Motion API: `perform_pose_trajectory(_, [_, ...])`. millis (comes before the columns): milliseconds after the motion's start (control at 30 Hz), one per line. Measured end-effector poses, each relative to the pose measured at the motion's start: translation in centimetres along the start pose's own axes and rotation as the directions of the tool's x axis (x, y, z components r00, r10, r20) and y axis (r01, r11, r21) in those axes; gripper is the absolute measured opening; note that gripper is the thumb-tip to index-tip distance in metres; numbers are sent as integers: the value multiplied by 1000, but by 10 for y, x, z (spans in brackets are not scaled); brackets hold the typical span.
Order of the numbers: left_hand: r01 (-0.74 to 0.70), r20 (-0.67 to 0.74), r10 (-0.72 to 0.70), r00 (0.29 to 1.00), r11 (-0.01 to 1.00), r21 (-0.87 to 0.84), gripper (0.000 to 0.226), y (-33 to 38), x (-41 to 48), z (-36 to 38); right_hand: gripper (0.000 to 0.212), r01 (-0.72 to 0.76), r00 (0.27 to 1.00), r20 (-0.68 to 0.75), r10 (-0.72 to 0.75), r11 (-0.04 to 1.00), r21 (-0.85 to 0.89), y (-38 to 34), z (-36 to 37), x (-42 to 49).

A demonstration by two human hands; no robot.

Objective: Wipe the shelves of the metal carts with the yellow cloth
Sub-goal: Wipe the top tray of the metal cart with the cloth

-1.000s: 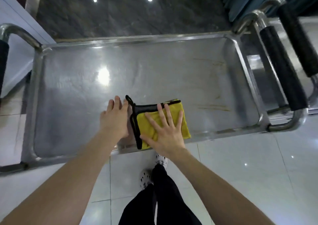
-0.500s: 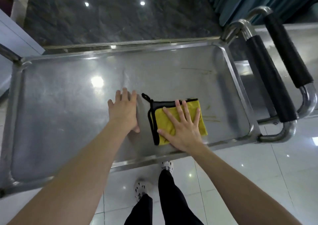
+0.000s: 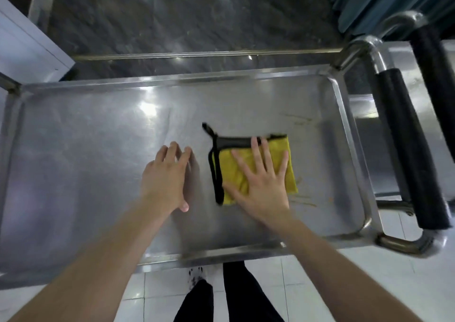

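Yellow cloth (image 3: 283,164) — soft, light, likely slides easily on steel shelf (image 3: 98,174); right hand (image 3: 263,186) flat, fingers spread, pressing centre — best hold. Left hand (image 3: 165,181) flat beside, fingers together.

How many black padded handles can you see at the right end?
2: the near handle belongs to the cart being wiped; the second handle is behind it at the frame's right edge, partly cut off. Others may be out of view.

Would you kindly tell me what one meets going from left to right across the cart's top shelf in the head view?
Bare shelf → left hand → yellow cloth under the right hand → brownish streaks → padded black handle.
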State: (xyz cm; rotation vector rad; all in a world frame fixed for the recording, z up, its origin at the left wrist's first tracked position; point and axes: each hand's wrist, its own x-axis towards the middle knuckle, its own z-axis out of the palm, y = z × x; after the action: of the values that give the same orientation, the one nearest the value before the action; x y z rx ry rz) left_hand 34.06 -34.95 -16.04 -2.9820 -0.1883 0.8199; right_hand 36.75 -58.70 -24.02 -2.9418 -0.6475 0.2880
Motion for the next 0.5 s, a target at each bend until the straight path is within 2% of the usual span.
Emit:
perform_pose_trajectory(100, [7,14,-7,1000,1000,-11,159,1,1,3,87,-4,999,52,5,999,-36,1,4,-31])
perform_pose_trajectory(200, [4,15,-4,1000,1000,-16,160,1,3,2,91,-5,1000,1,5,999,-43,8,-3,69])
perform_pose_trajectory(267, [-3,10,3,1000,1000,-26,159,0,3,3,96,-53,998,31,53,999,-12,15,-21,157])
perform_pose_trajectory(333, [6,11,-6,1000,1000,-25,160,0,4,5,99,-86,995,37,88,996,-34,19,-30,209])
perform_pose_trajectory(400, [13,10,-13,1000,1000,-20,161,1,4,5,97,-83,996,22,84,995,-54,19,-26,211])
perform_pose_trajectory(500, [16,11,-16,1000,1000,-24,160,3,2,2,90,-33,999,-27,33,999,-23,17,-10,131])
